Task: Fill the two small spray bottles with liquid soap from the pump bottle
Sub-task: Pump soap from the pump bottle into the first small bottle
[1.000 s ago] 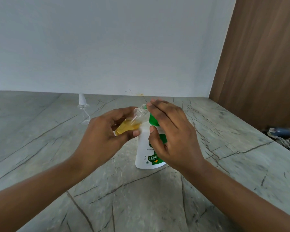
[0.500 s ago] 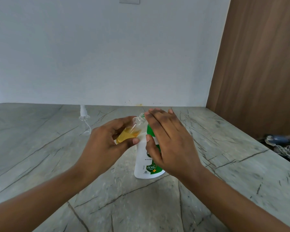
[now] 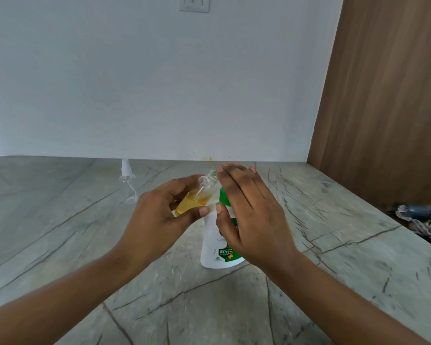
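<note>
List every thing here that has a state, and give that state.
Spray bottle: uncapped, tilted, part full of yellow soap.
Pump bottle: upright on the counter.
Spray head: off, standing on the counter.
Left hand: grips spray bottle.
Right hand: flat over pump bottle's top.

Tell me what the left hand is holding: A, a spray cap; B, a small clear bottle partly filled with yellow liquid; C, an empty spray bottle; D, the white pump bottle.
B: the left hand grips a tilted small clear bottle with yellow liquid in its lower part, while the pump bottle stands under the right hand.
</note>
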A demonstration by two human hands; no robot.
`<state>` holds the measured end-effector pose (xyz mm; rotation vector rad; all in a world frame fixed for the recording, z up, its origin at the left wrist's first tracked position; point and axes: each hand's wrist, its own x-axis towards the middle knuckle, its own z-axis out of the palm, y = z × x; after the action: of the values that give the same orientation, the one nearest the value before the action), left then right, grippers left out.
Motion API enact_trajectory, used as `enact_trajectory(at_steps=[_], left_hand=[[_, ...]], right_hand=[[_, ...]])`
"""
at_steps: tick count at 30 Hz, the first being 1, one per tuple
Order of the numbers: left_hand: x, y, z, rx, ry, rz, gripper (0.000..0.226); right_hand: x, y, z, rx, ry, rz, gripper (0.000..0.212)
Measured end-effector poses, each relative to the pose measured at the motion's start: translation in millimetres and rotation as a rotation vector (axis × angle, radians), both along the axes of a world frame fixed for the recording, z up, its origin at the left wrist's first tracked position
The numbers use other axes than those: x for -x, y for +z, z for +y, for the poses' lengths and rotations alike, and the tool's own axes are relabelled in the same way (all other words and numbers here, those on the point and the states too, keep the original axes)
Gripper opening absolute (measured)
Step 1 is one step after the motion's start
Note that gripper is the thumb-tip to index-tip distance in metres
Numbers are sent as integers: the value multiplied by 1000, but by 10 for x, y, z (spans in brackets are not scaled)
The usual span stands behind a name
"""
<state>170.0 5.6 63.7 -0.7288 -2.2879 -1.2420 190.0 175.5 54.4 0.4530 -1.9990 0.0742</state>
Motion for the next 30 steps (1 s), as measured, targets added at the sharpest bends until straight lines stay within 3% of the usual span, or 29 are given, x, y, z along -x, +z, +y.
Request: enact_trajectory(at_steps=[9, 30], left_hand=[[31, -76, -49, 40, -1, 62, 56], [25, -11, -2, 29, 24, 60, 54]], right_hand=[[3, -73, -21, 39, 80, -6, 42], [15, 14, -12, 7, 10, -37, 49]])
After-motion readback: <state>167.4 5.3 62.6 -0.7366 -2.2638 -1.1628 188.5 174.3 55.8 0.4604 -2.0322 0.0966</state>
